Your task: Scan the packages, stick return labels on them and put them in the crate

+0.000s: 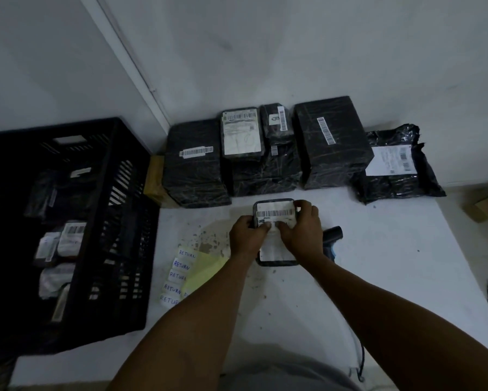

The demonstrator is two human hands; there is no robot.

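Crate: a black slotted plastic crate point(124, 221) stands at the left edge of the white surface point(378, 277), open at the top.
Crate contents: several wrapped packages point(67, 238) lie inside, some dark, some pale, with white barcode labels facing up; the inside is dim and an exact count cannot be told.
Package in hand: a small flat dark package point(276, 215) with a white barcode label covering its top lies near the middle of the surface, just in front of the back row.
Left hand: the left hand point(247, 235) holds the package's left edge, its fingers curled onto the label.
Right hand: the right hand point(302, 230) grips the right edge, thumb on the label; the two hands lie close together, thumbs nearly touching over the label's middle.
Back row: black-wrapped waiting packages point(333, 142) stand along the far edge against the wall, each with a barcode strip; two smaller ones lie on top of a middle one, and a black poly bag point(395, 165) ends the row at the right.
Return labels: a column of white stickers marked RETURN point(180, 266) lies between crate and hands, partly beneath a yellow sheet point(206, 272).
Scanner: a dark scanner point(333, 235) lies just right of the right hand, mostly hidden behind it.
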